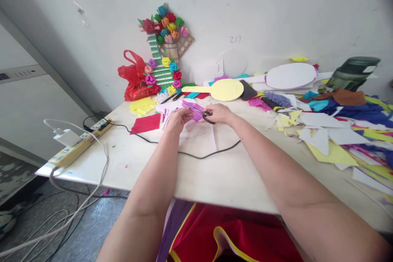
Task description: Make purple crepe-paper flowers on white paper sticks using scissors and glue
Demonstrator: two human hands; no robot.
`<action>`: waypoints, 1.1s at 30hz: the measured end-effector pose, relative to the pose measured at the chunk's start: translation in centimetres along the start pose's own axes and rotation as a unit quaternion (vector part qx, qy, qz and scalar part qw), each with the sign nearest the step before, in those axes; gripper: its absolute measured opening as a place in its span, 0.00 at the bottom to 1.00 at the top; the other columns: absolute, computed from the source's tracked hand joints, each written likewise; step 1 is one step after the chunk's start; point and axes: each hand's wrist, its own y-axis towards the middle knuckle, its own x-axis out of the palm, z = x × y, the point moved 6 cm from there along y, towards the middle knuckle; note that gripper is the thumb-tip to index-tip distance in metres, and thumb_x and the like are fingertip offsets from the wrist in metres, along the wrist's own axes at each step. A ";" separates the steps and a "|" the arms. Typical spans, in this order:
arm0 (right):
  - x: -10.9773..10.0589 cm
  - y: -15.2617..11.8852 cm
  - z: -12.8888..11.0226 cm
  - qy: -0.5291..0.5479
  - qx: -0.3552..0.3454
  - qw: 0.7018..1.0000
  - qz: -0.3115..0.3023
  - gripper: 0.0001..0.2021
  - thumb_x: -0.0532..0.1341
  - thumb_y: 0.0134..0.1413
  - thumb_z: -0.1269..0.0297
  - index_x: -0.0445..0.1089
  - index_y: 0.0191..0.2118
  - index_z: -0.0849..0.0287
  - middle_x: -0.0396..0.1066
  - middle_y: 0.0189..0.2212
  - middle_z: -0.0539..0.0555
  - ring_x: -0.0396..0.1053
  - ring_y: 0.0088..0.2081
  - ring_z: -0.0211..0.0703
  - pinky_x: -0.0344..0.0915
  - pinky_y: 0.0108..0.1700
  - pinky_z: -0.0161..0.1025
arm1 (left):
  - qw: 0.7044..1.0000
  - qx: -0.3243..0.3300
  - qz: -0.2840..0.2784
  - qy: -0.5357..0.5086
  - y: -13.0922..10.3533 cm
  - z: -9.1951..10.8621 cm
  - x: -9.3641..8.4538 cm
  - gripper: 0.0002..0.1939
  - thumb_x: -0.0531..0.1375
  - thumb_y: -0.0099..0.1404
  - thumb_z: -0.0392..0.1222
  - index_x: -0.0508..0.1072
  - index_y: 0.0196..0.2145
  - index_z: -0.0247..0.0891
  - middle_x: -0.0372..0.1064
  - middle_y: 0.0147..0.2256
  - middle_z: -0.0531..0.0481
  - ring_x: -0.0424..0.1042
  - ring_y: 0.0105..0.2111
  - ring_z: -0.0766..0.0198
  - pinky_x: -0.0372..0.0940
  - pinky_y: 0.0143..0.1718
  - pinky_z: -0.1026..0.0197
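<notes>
My right hand (220,114) grips a pair of scissors (208,118) by the black handles, their blades pointing left toward my other hand. With its fingers pinched, my left hand (180,119) holds purple paper (197,108) at the blades. How far the blades are apart is too small to tell. White strips (166,118) lie just left of my left hand. A red sheet (145,123) is flat on the table farther left, and a yellow sheet (143,106) lies behind it.
A black cable (201,158) crosses the table (221,184) under my forearms. On the left sits a power strip (66,153) with a charger. Paper scraps (331,147) cover the right side. Behind are a yellow paddle shape (227,90), a flower-decorated guitar (166,71) and a red bag (135,75).
</notes>
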 end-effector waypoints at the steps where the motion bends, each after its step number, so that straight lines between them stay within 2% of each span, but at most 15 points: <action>1: 0.0 0.0 0.0 -0.009 0.001 1.000 0.002 0.20 0.64 0.34 0.48 0.74 0.35 0.54 0.70 0.26 0.51 0.64 0.30 0.40 0.53 0.28 0.33 | 1.000 0.001 0.000 0.001 0.0 0.0 0.0 0.03 0.61 0.48 0.33 0.71 0.24 0.30 0.70 0.20 0.46 0.72 0.22 0.64 0.70 0.33 0.58; 4: 0.0 -0.1 0.0 0.009 0.003 1.000 -0.005 0.21 0.65 0.34 0.48 0.74 0.35 0.55 0.70 0.25 0.51 0.64 0.29 0.40 0.54 0.27 0.33 | 1.000 0.004 -0.001 0.004 0.1 0.0 -0.1 0.03 0.61 0.48 0.33 0.71 0.24 0.31 0.70 0.20 0.46 0.72 0.22 0.63 0.70 0.33 0.58; 6: 0.2 -0.3 -0.1 0.071 0.014 0.997 -0.031 0.21 0.65 0.35 0.48 0.74 0.34 0.58 0.69 0.23 0.51 0.64 0.26 0.38 0.55 0.25 0.32 | 1.000 0.007 -0.003 0.006 0.1 0.0 -0.1 0.03 0.61 0.48 0.33 0.71 0.24 0.31 0.70 0.20 0.47 0.72 0.22 0.64 0.70 0.33 0.58; 10: 0.9 -0.9 -0.3 0.223 0.035 0.967 -0.119 0.21 0.65 0.36 0.48 0.73 0.30 0.64 0.66 0.16 0.51 0.60 0.18 0.34 0.56 0.18 0.31 | 1.000 0.012 -0.008 0.009 0.1 0.0 -0.1 0.05 0.63 0.47 0.34 0.71 0.25 0.30 0.70 0.21 0.47 0.71 0.22 0.64 0.70 0.32 0.59; 15: 0.7 -1.2 -0.6 0.294 0.036 0.944 -0.145 0.20 0.66 0.37 0.49 0.69 0.22 0.65 0.67 0.13 0.52 0.57 0.13 0.30 0.56 0.14 0.29 | 1.000 0.010 -0.013 0.009 0.0 0.0 0.0 0.05 0.63 0.47 0.34 0.71 0.24 0.30 0.70 0.21 0.47 0.71 0.22 0.65 0.69 0.30 0.61; 21: 0.7 -1.2 -0.3 0.296 0.044 0.940 -0.166 0.21 0.66 0.38 0.48 0.66 0.21 0.65 0.68 0.14 0.54 0.60 0.12 0.32 0.58 0.14 0.30 | 1.000 0.007 -0.009 0.005 -0.1 0.1 0.1 0.05 0.63 0.47 0.34 0.71 0.25 0.30 0.70 0.21 0.47 0.71 0.22 0.66 0.69 0.31 0.61; 30: 0.6 -1.0 -0.6 0.245 0.042 0.960 -0.132 0.20 0.67 0.33 0.48 0.67 0.21 0.63 0.65 0.12 0.50 0.59 0.13 0.32 0.58 0.14 0.29 | 1.000 0.009 -0.003 0.011 0.0 0.0 0.0 0.06 0.62 0.47 0.34 0.71 0.25 0.30 0.70 0.20 0.48 0.72 0.22 0.64 0.70 0.32 0.59; 33: 0.7 -0.8 -0.4 0.224 0.038 0.967 -0.116 0.20 0.67 0.33 0.48 0.69 0.24 0.63 0.65 0.13 0.49 0.62 0.16 0.34 0.58 0.15 0.30 | 1.000 0.011 -0.002 0.014 0.0 0.0 0.0 0.06 0.62 0.47 0.34 0.71 0.25 0.29 0.70 0.20 0.47 0.72 0.22 0.63 0.70 0.33 0.58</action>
